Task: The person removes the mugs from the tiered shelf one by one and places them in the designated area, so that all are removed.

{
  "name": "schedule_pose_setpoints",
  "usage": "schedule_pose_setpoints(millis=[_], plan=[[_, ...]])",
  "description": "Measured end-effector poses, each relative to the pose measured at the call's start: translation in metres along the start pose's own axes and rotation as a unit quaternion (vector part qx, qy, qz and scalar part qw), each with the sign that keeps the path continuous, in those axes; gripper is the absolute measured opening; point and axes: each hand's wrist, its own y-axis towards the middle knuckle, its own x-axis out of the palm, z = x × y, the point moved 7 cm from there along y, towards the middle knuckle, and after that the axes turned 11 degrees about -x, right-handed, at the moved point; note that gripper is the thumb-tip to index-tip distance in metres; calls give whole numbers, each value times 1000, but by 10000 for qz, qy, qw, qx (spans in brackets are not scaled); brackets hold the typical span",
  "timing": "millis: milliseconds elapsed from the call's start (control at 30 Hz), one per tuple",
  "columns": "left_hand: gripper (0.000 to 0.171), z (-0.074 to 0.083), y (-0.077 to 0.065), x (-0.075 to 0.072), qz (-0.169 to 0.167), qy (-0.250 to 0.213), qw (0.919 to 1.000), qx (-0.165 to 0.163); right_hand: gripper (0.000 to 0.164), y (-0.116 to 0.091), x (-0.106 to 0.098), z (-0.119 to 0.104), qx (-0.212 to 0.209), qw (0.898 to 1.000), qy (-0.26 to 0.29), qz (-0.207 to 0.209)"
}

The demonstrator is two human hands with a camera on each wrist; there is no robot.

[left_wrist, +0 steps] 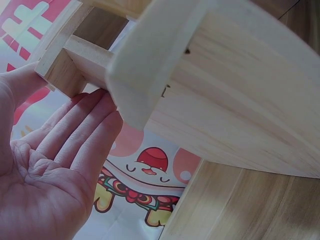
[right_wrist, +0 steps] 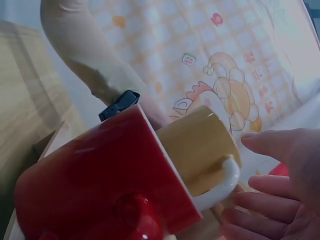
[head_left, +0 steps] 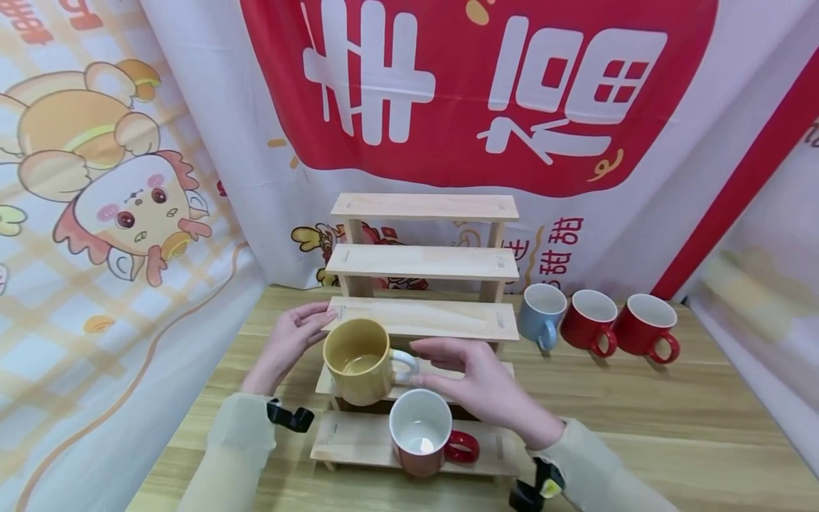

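Observation:
A stepped wooden rack (head_left: 422, 262) stands in the middle of the table. My left hand (head_left: 296, 340) holds the left end of its middle shelf, thumb and fingers on either side of the board (left_wrist: 62, 75) in the left wrist view. On the step below sits a yellow mug (head_left: 358, 359) with a white handle pointing right. My right hand (head_left: 476, 377) hovers beside that handle, fingers spread apart and nothing in them. A red mug (head_left: 421, 434) with a white inside stands on the lowest step; it partly covers the yellow mug (right_wrist: 200, 150) in the right wrist view.
To the right of the rack, a light blue mug (head_left: 542, 313) and two red mugs (head_left: 589, 320) stand in a row on the wooden table (head_left: 640, 427). Printed cloth (head_left: 211, 142) hangs behind and along both sides.

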Motion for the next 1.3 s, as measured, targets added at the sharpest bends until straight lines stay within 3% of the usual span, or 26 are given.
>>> schedule_pose_setpoints(millis=[167, 300, 467, 733, 1300], plan=[[54, 0, 0, 0, -21, 18, 10000, 23, 29, 15, 18, 14, 175, 9988, 447, -82], [53, 0, 0, 0, -37, 15, 10000, 20, 24, 20, 25, 17, 124, 9988, 479, -33], [53, 1, 0, 0, -29, 45, 10000, 41, 19, 21, 25, 18, 154, 9993, 329, 82], [56, 0, 1, -1, 6, 78, 10000, 38, 21, 22, 25, 24, 327, 9988, 352, -74], [57, -1, 1, -1, 33, 84, 10000, -2, 20, 21, 24, 29, 498, 9956, 795, 73]])
